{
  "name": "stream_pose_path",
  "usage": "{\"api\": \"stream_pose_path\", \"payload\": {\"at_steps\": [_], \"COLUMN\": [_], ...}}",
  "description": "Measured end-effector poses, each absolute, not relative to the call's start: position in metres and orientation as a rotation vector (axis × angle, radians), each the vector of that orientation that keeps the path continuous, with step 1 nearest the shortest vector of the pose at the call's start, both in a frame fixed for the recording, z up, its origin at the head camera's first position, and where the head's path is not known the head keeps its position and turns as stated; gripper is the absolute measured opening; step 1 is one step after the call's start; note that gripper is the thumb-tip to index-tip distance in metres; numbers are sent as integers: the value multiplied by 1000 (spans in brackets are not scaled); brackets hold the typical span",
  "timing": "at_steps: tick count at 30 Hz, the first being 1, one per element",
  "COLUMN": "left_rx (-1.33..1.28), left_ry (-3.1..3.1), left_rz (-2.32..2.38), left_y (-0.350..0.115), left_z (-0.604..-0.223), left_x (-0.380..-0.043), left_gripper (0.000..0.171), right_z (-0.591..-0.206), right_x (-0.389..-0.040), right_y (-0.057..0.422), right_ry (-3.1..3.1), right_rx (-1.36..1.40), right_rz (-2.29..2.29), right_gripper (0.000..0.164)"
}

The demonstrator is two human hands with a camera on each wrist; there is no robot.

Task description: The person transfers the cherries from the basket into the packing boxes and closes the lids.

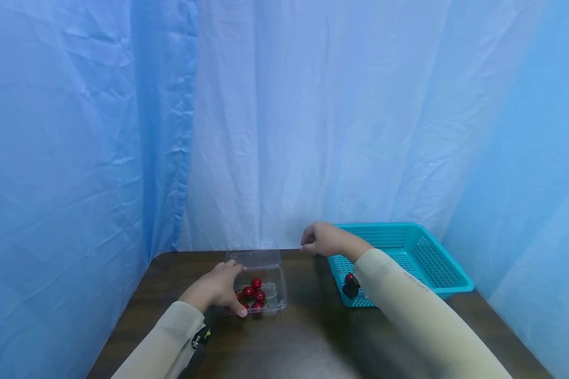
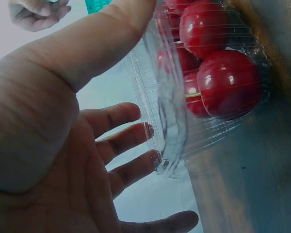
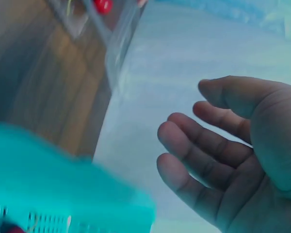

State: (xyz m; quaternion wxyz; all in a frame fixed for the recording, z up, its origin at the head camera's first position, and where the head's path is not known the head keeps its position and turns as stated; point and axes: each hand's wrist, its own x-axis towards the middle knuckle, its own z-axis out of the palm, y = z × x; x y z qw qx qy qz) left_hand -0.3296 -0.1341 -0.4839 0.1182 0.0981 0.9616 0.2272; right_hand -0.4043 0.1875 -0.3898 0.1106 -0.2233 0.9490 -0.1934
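Red cherries (image 1: 248,291), some with stems, lie in a clear plastic box (image 1: 277,307) with its lid (image 1: 255,259) folded back. My left hand (image 1: 218,287) spans the box's left side, with the thumb at the near rim and spread, nearly straight fingers toward the lid. In the left wrist view, fingertips (image 2: 148,130) meet the clear plastic next to the cherries (image 2: 230,82). My right hand (image 1: 329,239) hovers at the left rim of a turquoise basket (image 1: 448,263). Its loosely bent fingers (image 3: 174,138) hold nothing in the right wrist view. One cherry (image 1: 350,277) shows in the basket.
The dark brown wooden table (image 1: 303,337) carries the box at left and the basket at right, with a gap between them. Pale blue curtains (image 1: 289,121) hang behind the table and at both sides.
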Motion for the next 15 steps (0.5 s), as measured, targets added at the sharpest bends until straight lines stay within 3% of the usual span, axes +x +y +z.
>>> {"api": "stream_pose_path", "payload": {"at_steps": [9,12,15], "left_rx": [283,290,292], "left_ry": [2819,2821,2824], "left_rz": [656,657,657], "left_y": [-136,-136,-136], "left_z": [-486,-486,-485], "left_x": [-330,-331,-331], "left_gripper": [114,114,115], "right_z": [-394,-397,-399], "right_x": [-427,-434,-437], "right_y": [226,241,255], "right_ry": [2848,2839,2798], "right_rx": [-493,-467,-385], "right_rz": [-542,-501,-461], "right_gripper": [13,28,29]}}
